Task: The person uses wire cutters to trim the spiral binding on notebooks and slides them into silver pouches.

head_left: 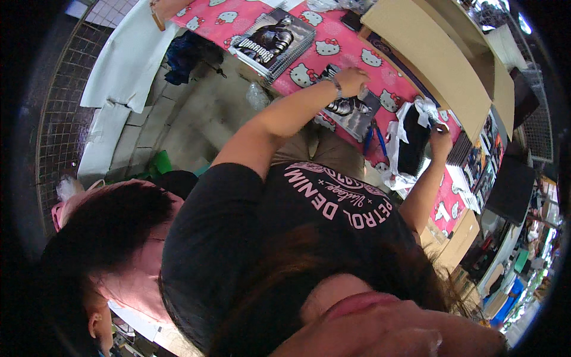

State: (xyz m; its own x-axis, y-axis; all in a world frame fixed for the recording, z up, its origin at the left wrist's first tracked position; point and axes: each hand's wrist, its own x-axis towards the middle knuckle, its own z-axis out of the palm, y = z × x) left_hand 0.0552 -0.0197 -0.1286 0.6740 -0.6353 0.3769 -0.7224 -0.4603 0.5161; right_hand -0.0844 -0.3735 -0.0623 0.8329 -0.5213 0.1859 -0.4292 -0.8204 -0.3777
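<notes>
My left hand [352, 81], with a watch [338, 88] on the wrist, is over a notebook [351, 113] with a grey and black armoured figure on its cover. Its fingers are curled; what they hold, if anything, is too small to make out. My right hand [440, 143] is closed at the edge of a black bundle [411, 140] lying in torn white plastic wrapping [397, 175]. Something small shows at its fingertips, its kind unclear. Blue-handled pliers [375, 140] lie between the notebook and the wrapping.
Spiral notebooks [273, 43] are stacked at the far left of the pink patterned tablecloth [328, 47]. A large open cardboard box [431, 59] stands at the far right, with more printed covers [489, 157] beside it. A person in pink [140, 262] is close on my left.
</notes>
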